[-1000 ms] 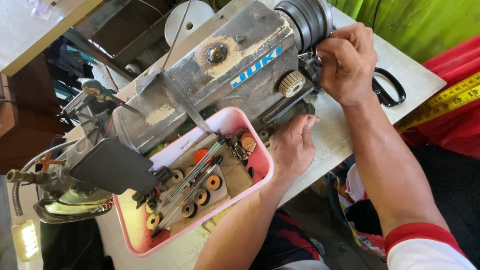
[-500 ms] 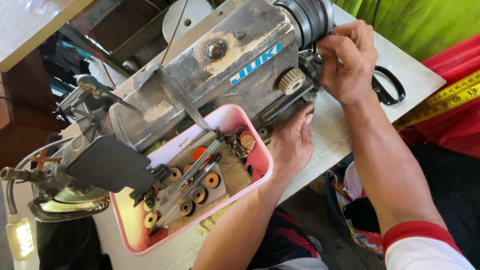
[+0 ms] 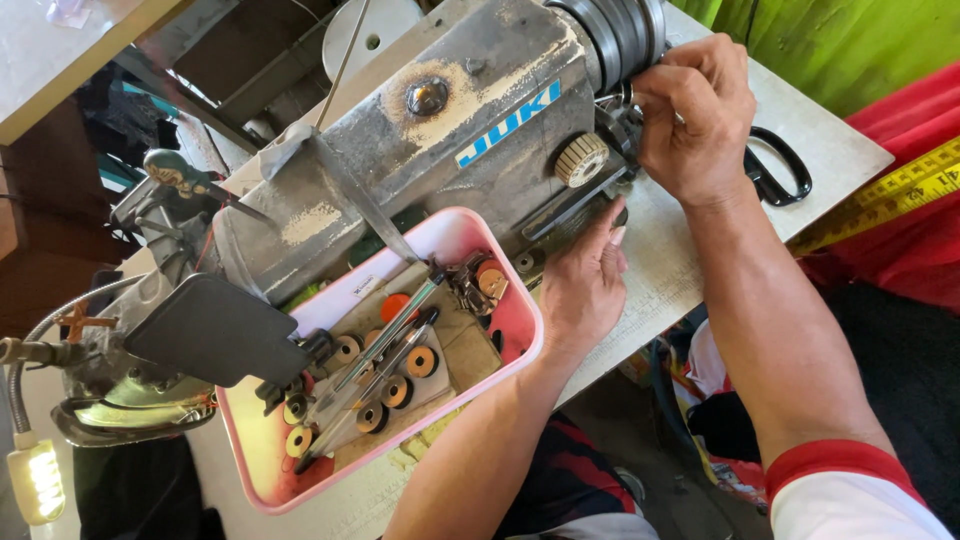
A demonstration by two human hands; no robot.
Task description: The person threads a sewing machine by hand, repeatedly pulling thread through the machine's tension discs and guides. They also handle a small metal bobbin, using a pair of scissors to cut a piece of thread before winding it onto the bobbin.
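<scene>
Sewing machine (image 3: 440, 150) tilted back, work underway: right hand (image 3: 695, 120) grips handwheel (image 3: 620, 30); left hand (image 3: 585, 285), fingers extended and empty, presses beneath machine beside pink tray (image 3: 520, 350).

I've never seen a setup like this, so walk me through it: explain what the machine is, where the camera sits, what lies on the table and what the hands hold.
The camera sits on the person's head and looks down at their own two hands. The grey, worn machine is a sewing machine on a pale table. The right hand grips the handwheel at the machine's end. The left hand rests at the machine's base, beside a pink tray that holds bobbins and small tools. Black scissors lie behind the right hand, a yellow measuring tape at the right, and a small lit lamp at the lower left.
</scene>
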